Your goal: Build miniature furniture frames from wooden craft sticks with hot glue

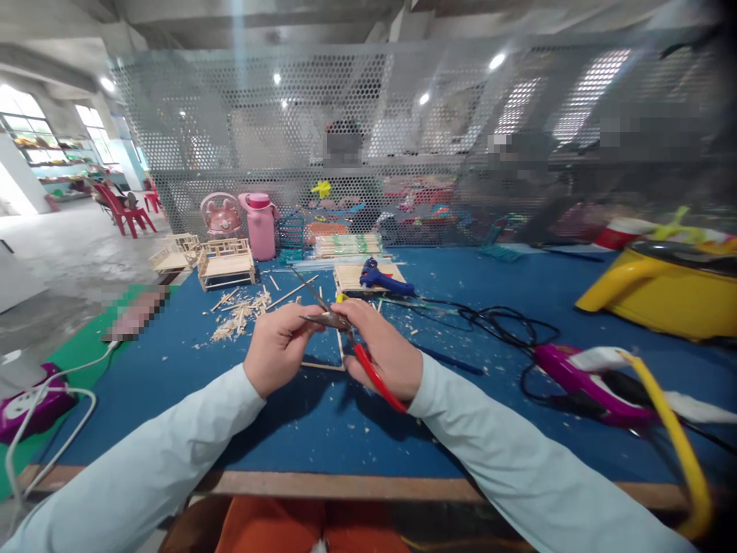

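Note:
My right hand [387,346] is closed around a pair of red-handled scissors [377,376], whose metal blades are spread and point left and up. My left hand [276,344] pinches with thumb and forefinger close to the blades; whatever is in that pinch is too small or hidden to make out. Beneath the hands, part of a thin wooden stick frame [323,367] shows on the blue tabletop. A pile of short stick offcuts [242,316] lies beyond my left hand. Behind the right hand, a blue glue gun [383,278] rests on a flat panel of sticks [351,278].
Two small wooden stick chairs [226,265] stand at the back left, near a pink bottle [262,229]. A bundle of sticks [348,246] lies before the perforated metal screen [299,115]. To the right are black cables [507,322], a purple power strip [593,384] and a yellow container [662,292].

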A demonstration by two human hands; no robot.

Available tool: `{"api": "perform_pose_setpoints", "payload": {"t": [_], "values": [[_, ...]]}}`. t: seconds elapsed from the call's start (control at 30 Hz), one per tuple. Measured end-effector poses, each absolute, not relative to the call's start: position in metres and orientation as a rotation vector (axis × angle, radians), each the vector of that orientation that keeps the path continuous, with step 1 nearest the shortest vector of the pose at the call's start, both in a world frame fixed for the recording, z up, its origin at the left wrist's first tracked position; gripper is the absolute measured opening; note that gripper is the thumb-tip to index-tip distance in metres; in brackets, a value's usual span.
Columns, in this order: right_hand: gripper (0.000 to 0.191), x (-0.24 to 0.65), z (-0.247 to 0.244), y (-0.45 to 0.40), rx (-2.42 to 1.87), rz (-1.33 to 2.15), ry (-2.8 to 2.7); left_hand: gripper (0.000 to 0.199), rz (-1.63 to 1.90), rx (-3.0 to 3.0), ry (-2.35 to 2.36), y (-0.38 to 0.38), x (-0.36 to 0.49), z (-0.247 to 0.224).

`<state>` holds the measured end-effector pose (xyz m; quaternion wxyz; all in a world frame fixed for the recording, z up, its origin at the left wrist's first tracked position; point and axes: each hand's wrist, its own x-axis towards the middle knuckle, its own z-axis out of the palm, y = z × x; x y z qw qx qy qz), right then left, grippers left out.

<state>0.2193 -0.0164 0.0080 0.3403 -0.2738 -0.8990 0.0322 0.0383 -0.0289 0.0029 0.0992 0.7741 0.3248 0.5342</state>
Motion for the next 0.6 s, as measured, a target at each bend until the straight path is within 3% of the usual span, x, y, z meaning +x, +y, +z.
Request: {"api": "perform_pose_setpoints", "payload": {"t": [0.27,0.6], "values": [[0.057,0.2227,0.0125,-0.0154,-0.742,-0.045,-2.347,0.020,1.685,2.327,0.950,-0.0258,0.0406,0.0007],[0.033,0.2248,0.0147,-0.0154,-0.741,-0.027,-2.346,0.025,1.686,2.351,0.957,-0.0274,0.0431,0.0043]]}}
